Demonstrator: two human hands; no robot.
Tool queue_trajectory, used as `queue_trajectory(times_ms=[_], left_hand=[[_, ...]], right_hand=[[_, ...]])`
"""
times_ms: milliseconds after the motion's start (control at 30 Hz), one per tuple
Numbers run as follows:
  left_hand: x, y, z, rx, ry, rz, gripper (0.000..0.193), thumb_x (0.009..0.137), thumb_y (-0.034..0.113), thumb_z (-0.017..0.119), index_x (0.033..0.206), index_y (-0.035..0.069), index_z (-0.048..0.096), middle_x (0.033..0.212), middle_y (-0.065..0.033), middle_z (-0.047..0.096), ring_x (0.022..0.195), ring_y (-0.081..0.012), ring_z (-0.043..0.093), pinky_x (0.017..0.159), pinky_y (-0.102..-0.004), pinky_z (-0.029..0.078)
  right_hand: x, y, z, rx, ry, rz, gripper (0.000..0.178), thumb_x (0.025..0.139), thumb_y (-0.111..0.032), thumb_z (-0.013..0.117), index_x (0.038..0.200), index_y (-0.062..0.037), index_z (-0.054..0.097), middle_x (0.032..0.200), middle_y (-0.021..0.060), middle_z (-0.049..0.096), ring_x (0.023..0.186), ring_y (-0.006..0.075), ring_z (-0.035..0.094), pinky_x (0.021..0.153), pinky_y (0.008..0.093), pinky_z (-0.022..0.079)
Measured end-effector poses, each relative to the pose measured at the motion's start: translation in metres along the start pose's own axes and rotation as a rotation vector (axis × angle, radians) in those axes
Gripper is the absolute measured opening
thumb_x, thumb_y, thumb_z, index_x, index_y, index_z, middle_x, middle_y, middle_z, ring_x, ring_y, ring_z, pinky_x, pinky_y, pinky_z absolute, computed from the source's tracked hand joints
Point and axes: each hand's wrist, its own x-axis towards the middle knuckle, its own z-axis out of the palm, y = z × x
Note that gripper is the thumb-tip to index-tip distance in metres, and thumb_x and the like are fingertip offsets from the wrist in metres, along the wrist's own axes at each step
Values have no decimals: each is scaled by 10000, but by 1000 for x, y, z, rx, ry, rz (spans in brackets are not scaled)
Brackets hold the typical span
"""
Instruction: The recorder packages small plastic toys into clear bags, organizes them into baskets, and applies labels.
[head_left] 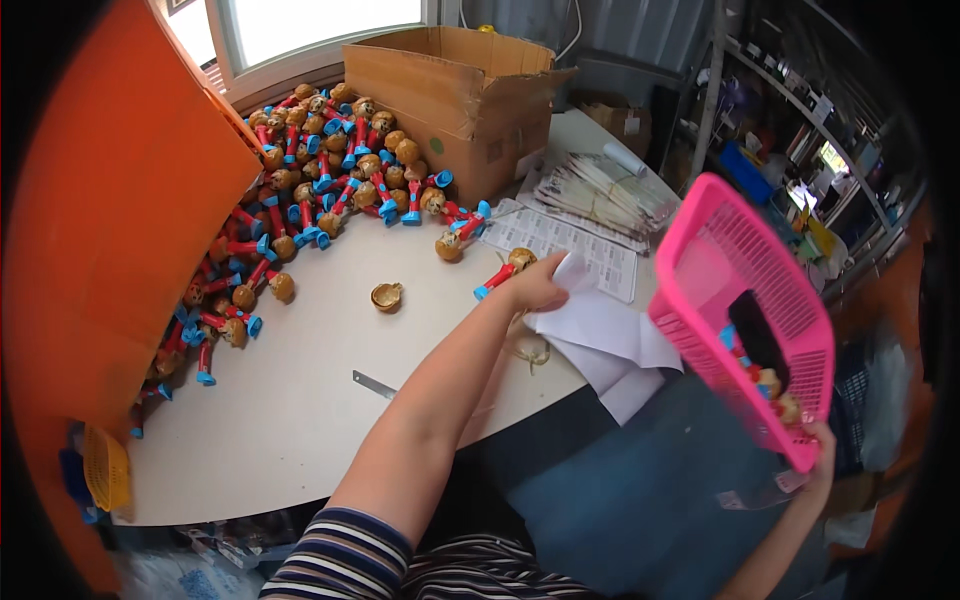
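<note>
My left hand point(540, 286) reaches over the table's right side, its fingers closed on white paper sheets point(610, 335) that droop past the table edge. Just beside that hand lies a small figure point(497, 280) with a brown head, red body and blue feet. My right hand point(820, 462) grips the lower rim of a pink plastic basket point(690, 320), held tilted off the table at the right. Inside the basket are a black object point(758, 340) and several figures point(770, 382), partly hidden by its wall.
A big heap of figures point(330, 170) covers the table's far left, beside an open cardboard box point(420, 95). A brown half shell point(386, 297) and a metal ruler point(374, 384) lie on the white table point(270, 430). Printed sheets point(570, 245) and bagged papers point(605, 195) lie behind my left hand.
</note>
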Motion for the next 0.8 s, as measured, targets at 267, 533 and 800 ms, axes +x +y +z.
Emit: queue_trajectory(times_ms=[267, 533, 800], left_hand=[[32, -25, 24, -8, 57, -14, 588, 746, 160, 725, 1283, 24, 529, 1162, -187, 639, 1083, -274, 616, 892, -330, 486], [-9, -67, -91, -36, 353, 53, 555, 799, 150, 729, 1300, 48, 513, 1123, -181, 651, 1020, -262, 631, 867, -355, 498], [-93, 56, -112, 28, 601, -17, 339, 906, 109, 641, 1221, 15, 555, 1076, -123, 654, 927, -178, 638, 782, -297, 540]], right_hand=[[65, 78, 71, -54, -207, 185, 408, 778, -78, 553, 1159, 67, 568, 1008, 140, 661, 866, 225, 680, 777, 343, 573], [167, 132, 166, -118, -495, 211, 234, 826, -109, 562, 1015, 10, 632, 888, 75, 676, 755, 145, 666, 663, 275, 537], [163, 120, 173, -275, -214, 80, 392, 940, -384, 587, 1044, -10, 638, 833, 36, 675, 724, 108, 634, 639, 249, 495]])
